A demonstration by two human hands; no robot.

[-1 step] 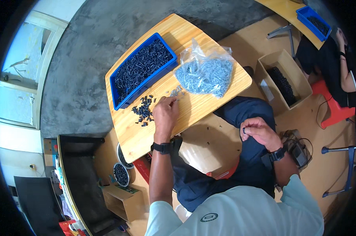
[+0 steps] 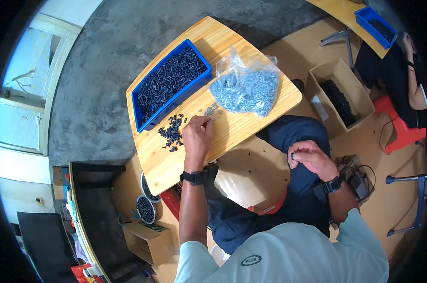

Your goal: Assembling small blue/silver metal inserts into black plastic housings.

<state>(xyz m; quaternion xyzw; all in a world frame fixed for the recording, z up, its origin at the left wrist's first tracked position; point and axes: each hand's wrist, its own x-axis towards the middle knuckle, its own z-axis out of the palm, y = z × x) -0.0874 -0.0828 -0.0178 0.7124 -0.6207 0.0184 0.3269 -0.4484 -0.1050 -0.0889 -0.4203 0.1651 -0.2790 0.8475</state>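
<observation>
My left hand (image 2: pixel 198 137) rests over the wooden table (image 2: pixel 171 165), thumb and fingers drawn together at a small scatter of silvery screw-like pieces (image 2: pixel 211 110). Whatever lies between those fingertips is too small to make out. Just left of this hand lies a loose pile of short black plastic pieces (image 2: pixel 171 132). Above my thigh, my right hand (image 2: pixel 315 160) is closed, pinching a small black piece (image 2: pixel 293 156) whose end shows at the fingertips. A clear plastic bag (image 2: pixel 245 89) full of silvery pieces stands beyond my left hand.
A long blue bin (image 2: pixel 152 123) filled with black pieces occupies the table's far left. On the floor are a cardboard box (image 2: pixel 362 106) at right and a bucket of black pieces (image 2: pixel 146 210) at lower left. Another person (image 2: pixel 388 85) sits on a red stool (image 2: pixel 395 127) at far right.
</observation>
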